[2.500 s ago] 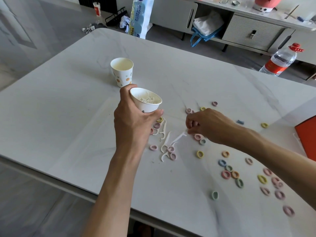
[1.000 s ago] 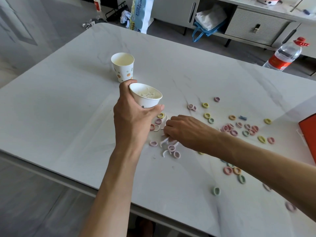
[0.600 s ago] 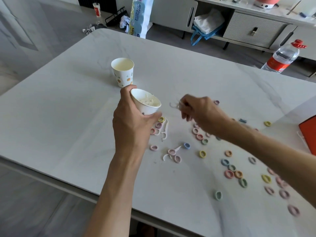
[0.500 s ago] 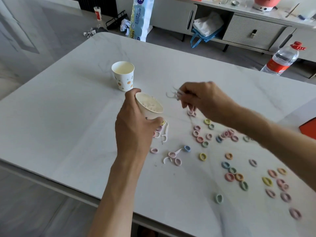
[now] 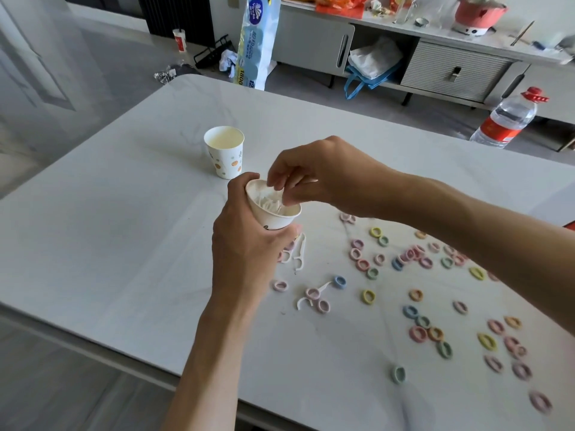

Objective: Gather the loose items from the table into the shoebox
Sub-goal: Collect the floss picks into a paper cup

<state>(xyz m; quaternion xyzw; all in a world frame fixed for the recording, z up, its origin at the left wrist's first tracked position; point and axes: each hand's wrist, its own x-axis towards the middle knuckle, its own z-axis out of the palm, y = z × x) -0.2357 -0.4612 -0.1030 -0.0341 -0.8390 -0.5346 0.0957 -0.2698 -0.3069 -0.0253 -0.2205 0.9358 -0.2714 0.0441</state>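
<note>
The table [image 5: 124,244] carries a wide scatter, and most of it lies toward the right edge, so the main hazard is the right forearm sweeping pieces off as it reaches. The left hand [image 5: 245,253] wraps round a paper cup [image 5: 275,217], held above the table near its middle and tipped toward the right hand [image 5: 323,178]. If it tips further, the floss picks [image 5: 269,202] inside could spill. The right fingertips bunch in the cup's mouth; whether they pinch a pick I cannot tell. A second cup [image 5: 224,152] stands just behind, within elbow's knock. Hair rings [image 5: 418,333] may roll. Loose picks [image 5: 299,253] lie under the cup, tangled with rings. A red edge [image 5: 571,226], perhaps the shoebox, shows at the right edge.
</note>
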